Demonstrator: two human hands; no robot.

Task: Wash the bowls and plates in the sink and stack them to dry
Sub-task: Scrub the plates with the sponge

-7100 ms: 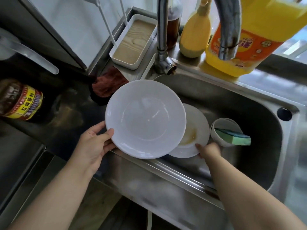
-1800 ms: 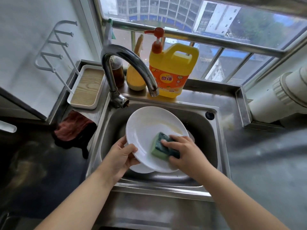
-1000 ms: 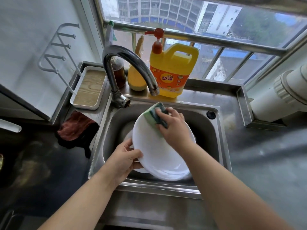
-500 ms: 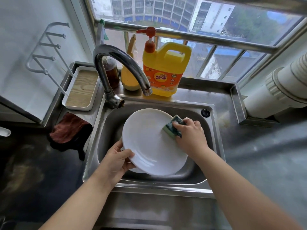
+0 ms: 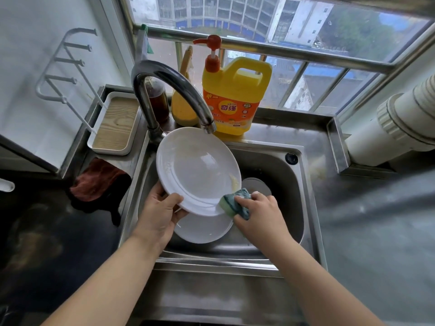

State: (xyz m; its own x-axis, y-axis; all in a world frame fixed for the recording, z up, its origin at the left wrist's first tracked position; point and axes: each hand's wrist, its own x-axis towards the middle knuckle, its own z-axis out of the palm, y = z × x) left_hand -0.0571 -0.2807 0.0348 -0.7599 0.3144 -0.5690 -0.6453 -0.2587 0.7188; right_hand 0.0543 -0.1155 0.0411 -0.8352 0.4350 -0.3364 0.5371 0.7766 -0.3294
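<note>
At far left a white peg rack (image 5: 61,67) hangs on the wall above a wood-lined tray (image 5: 115,124), with a reddish cloth (image 5: 98,180) draped below. The left hand (image 5: 160,217) grips the lower rim of a white plate (image 5: 197,172), thumb on its face, holding it tilted over the steel sink (image 5: 303,203). The plate looks stiff, breakable and probably slick, so a firm rim hold suits it. A yellowish smear remains near its right edge. The faucet spout (image 5: 174,83) hangs just over its top rim and could be knocked. A 2nd plate (image 5: 204,229) lies beneath. The right hand (image 5: 259,212) clutches a soft green sponge (image 5: 235,203) against the rim. A yellow detergent jug (image 5: 235,97) stands behind.
</note>
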